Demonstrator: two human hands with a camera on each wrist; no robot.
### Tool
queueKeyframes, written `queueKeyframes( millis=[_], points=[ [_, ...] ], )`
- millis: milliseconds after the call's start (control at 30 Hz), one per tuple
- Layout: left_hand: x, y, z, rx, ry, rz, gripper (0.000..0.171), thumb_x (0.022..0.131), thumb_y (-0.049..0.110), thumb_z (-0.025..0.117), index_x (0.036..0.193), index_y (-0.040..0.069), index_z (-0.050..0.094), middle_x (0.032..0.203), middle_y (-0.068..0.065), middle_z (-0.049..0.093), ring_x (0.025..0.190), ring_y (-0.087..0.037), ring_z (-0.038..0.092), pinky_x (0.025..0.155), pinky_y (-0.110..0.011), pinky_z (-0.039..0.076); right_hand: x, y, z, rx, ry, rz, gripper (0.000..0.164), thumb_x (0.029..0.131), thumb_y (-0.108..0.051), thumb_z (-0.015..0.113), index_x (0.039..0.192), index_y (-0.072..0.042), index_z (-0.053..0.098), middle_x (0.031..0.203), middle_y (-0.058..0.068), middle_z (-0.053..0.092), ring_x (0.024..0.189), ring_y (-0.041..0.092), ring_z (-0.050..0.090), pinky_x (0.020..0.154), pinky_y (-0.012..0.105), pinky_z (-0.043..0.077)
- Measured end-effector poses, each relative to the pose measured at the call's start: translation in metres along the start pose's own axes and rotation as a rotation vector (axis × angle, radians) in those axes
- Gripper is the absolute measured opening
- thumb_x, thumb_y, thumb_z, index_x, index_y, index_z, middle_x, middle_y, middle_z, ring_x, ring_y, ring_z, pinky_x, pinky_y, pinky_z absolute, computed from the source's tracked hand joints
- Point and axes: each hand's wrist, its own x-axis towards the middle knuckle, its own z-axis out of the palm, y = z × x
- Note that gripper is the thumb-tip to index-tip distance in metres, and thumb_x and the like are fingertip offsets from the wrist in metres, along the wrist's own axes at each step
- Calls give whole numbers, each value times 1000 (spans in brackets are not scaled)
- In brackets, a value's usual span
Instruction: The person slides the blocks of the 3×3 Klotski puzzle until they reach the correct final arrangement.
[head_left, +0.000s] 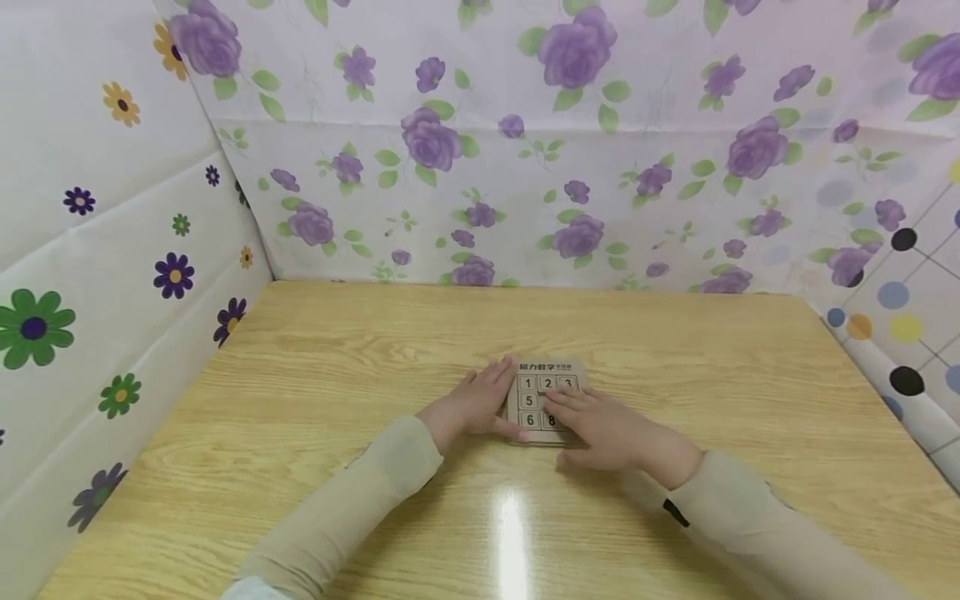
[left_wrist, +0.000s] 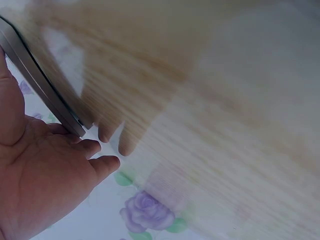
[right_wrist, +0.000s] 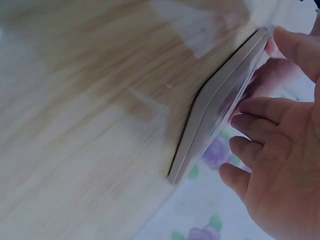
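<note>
A flat number slide puzzle lies on the wooden table, its tiles printed with black digits such as 1, 2 and 5. My left hand rests along its left edge, fingers straight, thumb at the near left corner. From the right, my right hand reaches over the puzzle with extended fingers on its middle tiles, covering part of the right side. Its thumb points left, just off the near edge. In the right wrist view, the puzzle's side shows beside the loosely bent fingers.
The light wooden table spreads out on all sides of the puzzle. A cloth with purple roses hangs behind it. Flowered cloth stands on the left, and dotted cloth on the right.
</note>
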Motion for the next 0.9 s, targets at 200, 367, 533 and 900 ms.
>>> queueKeyframes(
  millis=[200,367,533,900],
  points=[
    [0,2,3,-1,-6,5,114,76,63,65,153,6,3,161,-10,-2,148,-29,4,119,-51,11,12,-7,4,11,-49,-12,75,89,-41,60,147,-1,33,155,13,28,144,34,22,117,53,17],
    [-1,3,2,-1,-10,4,115,76,63,65,153,7,2,160,-10,-3,148,-28,3,119,-51,11,11,-4,4,23,-52,1,74,89,-39,61,147,-1,33,155,13,28,144,35,21,117,54,16],
    [-1,3,0,1,-2,-1,115,76,63,66,153,7,3,160,-10,-2,148,-28,5,119,-50,12,4,2,1,40,-43,18,72,89,-36,63,145,-1,36,154,14,29,143,36,23,116,56,17],
    [0,1,0,-10,-3,-6,114,76,63,66,154,7,3,161,-10,-2,148,-29,4,119,-51,11,-4,0,-2,-16,-14,0,71,89,-35,63,143,3,37,152,17,34,141,37,27,115,56,21]
  ],
)
